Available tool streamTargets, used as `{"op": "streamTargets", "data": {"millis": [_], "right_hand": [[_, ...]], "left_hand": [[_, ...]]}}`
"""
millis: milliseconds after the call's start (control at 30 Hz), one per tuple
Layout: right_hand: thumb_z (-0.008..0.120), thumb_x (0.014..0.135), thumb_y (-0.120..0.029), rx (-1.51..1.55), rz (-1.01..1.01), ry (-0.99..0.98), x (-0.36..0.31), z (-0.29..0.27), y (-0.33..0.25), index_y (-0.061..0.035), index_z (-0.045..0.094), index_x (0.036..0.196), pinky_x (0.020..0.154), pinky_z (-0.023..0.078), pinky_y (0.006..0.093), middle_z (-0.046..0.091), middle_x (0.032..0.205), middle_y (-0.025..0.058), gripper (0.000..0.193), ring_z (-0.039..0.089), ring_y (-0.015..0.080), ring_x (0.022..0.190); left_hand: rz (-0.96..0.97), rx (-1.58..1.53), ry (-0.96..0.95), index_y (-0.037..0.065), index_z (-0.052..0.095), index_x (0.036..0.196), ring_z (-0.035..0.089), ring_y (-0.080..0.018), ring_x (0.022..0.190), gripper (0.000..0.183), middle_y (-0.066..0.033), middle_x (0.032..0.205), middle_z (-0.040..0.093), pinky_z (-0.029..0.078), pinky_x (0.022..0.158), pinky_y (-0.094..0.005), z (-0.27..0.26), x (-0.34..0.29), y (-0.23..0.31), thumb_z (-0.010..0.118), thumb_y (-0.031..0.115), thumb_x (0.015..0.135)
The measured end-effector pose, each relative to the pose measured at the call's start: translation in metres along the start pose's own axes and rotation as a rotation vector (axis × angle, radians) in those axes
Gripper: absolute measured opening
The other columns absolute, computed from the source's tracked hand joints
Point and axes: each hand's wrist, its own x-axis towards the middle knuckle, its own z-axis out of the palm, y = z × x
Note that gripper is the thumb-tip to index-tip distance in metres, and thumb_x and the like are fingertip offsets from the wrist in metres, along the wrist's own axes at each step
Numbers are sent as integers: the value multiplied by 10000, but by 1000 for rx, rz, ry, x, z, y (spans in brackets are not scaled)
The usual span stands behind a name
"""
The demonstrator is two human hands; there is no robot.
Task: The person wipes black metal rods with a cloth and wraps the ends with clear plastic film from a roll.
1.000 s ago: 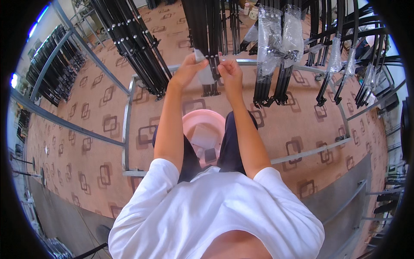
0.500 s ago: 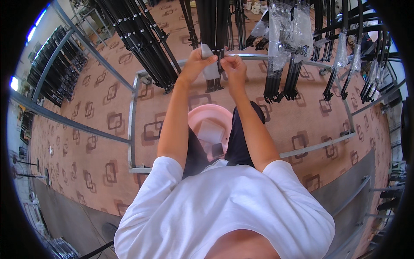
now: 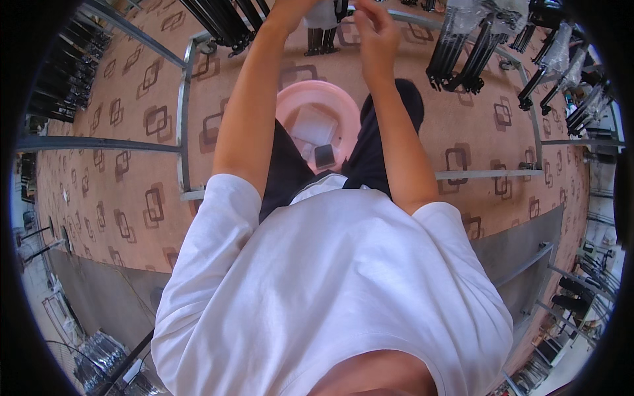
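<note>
Plastic film [image 3: 321, 16] is wrapped around black rods [image 3: 321, 42] between left hand [image 3: 289, 14] and right hand [image 3: 380, 38], apparently for protection; below both, a pink basin [image 3: 314, 90] is seemingly placed for easy reach. The left's opening and grip cannot be told, being cropped; the right is loosely half-curled, any hold unclear.

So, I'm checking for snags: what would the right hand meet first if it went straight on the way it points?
Likely the black rods with the white wrap, just up and left of the right hand; depth is unclear, and the picture's top edge cuts off the view.
</note>
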Motion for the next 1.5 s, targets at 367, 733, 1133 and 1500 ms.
{"op": "streamTargets", "data": {"millis": [367,733,1133,1500], "right_hand": [[448,744,-2,-149,862,-152,-108,-32,94,-13,572,819,515,446,223,576,704,57,146,564,122,607],[500,759,-119,-464,1016,-754,-201,-6,229,-63,598,896,532,447,275,585,777,62,177,555,175,613],[504,760,-272,-1042,326,-1189,-282,-6,296,-118,504,1077,750,402,402,527,1019,161,352,508,276,929],[583,698,-329,-430,422,-707,-116,29,34,-87,482,1005,641,445,393,585,818,172,403,576,323,733]], "left_hand": [[-153,-53,85,17,596,825,548,-120,606,111,-44,711,588,434,526,-262,-2,2,16,614,44,719],[-289,344,29,-11,537,1006,579,-151,748,330,-91,855,606,464,639,-267,-28,-26,12,630,118,718],[-182,-143,65,-28,564,911,589,-172,795,297,-114,883,614,467,714,-279,-23,-28,37,668,-45,633],[-114,-48,101,-21,562,941,579,-163,801,302,-98,866,613,448,724,-264,-30,-29,42,652,48,661]]}}
